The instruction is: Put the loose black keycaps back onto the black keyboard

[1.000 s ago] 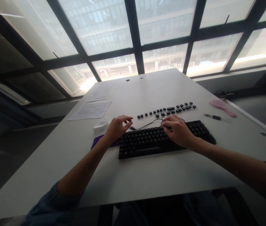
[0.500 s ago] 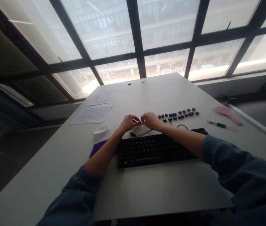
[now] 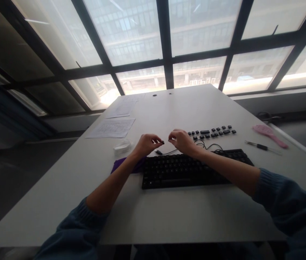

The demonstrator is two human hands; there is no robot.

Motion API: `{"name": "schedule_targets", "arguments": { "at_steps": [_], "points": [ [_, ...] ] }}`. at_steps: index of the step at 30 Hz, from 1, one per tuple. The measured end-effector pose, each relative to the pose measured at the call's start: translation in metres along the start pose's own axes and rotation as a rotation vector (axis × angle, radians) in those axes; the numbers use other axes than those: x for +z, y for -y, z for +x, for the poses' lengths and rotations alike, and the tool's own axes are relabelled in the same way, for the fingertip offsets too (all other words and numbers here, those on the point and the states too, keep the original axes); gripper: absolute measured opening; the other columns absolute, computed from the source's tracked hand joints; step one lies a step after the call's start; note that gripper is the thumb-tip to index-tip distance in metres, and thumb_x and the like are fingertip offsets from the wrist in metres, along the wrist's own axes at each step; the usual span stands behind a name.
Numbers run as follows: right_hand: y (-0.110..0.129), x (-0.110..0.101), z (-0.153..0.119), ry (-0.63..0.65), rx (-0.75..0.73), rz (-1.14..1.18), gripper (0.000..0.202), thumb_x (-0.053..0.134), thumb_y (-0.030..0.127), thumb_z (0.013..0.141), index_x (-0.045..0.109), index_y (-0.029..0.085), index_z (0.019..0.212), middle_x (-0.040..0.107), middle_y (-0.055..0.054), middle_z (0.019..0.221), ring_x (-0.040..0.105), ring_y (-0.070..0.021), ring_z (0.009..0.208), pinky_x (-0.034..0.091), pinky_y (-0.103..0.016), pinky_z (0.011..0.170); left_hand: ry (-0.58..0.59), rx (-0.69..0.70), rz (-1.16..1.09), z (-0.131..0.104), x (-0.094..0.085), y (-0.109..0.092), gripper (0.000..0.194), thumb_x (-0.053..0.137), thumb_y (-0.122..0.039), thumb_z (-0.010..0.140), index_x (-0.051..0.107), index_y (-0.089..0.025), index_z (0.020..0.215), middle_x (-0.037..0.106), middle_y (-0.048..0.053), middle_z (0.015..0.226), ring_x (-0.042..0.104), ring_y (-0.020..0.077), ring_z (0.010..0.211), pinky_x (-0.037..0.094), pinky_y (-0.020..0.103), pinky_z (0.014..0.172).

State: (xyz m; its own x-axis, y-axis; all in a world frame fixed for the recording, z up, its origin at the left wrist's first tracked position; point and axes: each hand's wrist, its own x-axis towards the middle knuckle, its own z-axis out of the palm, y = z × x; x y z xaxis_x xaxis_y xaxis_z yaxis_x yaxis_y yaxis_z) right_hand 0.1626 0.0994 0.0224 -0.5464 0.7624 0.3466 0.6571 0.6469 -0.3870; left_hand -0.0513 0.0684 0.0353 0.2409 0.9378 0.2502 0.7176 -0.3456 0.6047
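Above the far edge of a black keyboard [image 3: 185, 169], my left hand [image 3: 148, 144] pinches a small black keycap [image 3: 163, 142] between thumb and fingertips. Just to its right is my right hand [image 3: 182, 141], its fingers pinched together. A small dark speck shows at the right fingertips, too small to make out. A gap separates the two hands. Loose black keycaps [image 3: 204, 132] lie in two rough rows beyond my right hand. The keyboard's cable with its USB plug [image 3: 158, 152] rests on the table below the hands.
A purple cloth [image 3: 117, 164] lies partly under my left forearm, near a clear-and-white plastic item [image 3: 122, 146]. Printed papers [image 3: 112, 128] are at the far left. On the right are a wire puller tool with a dark handle [image 3: 262, 147] and a pink hairbrush [image 3: 270, 135].
My hands have drawn apart from being together at the fingertips. The keycap now shows in the left fingers. The whole view has shifted slightly.
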Motion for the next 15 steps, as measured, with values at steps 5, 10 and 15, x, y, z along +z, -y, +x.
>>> {"name": "schedule_targets", "arguments": {
  "at_steps": [5, 10, 15],
  "points": [
    [0.032, 0.002, -0.076, -0.195, -0.251, 0.346, 0.010, 0.071, 0.010, 0.089, 0.073, 0.019, 0.085, 0.072, -0.006, 0.092, 0.066, -0.0184, 0.088, 0.052, -0.031, 0.083, 0.061, 0.182, -0.088, -0.067, -0.005, -0.027, 0.006, 0.075, -0.023, 0.084, 0.079, -0.020, 0.088, 0.078, 0.005, 0.093, 0.071, 0.0185, 0.086, 0.057, 0.030, 0.080],
    [0.043, 0.018, -0.114, -0.205, -0.348, 0.336, 0.011, 0.067, 0.012, 0.092, 0.072, 0.020, 0.085, 0.072, -0.007, 0.093, 0.064, -0.0189, 0.087, 0.054, -0.034, 0.082, 0.094, 0.301, -0.047, -0.100, 0.006, -0.041, 0.003, 0.078, -0.021, 0.084, 0.078, -0.020, 0.087, 0.077, 0.006, 0.089, 0.070, 0.0195, 0.086, 0.057, 0.033, 0.080],
    [0.042, 0.023, -0.117, -0.197, -0.325, 0.325, 0.012, 0.067, 0.013, 0.093, 0.072, 0.020, 0.085, 0.072, -0.006, 0.094, 0.063, -0.0193, 0.088, 0.053, -0.035, 0.083, 0.139, 0.320, -0.021, -0.103, 0.011, -0.036, 0.008, 0.078, -0.018, 0.083, 0.078, -0.022, 0.090, 0.077, 0.004, 0.091, 0.068, 0.0194, 0.087, 0.056, 0.034, 0.082]
  ]
}}
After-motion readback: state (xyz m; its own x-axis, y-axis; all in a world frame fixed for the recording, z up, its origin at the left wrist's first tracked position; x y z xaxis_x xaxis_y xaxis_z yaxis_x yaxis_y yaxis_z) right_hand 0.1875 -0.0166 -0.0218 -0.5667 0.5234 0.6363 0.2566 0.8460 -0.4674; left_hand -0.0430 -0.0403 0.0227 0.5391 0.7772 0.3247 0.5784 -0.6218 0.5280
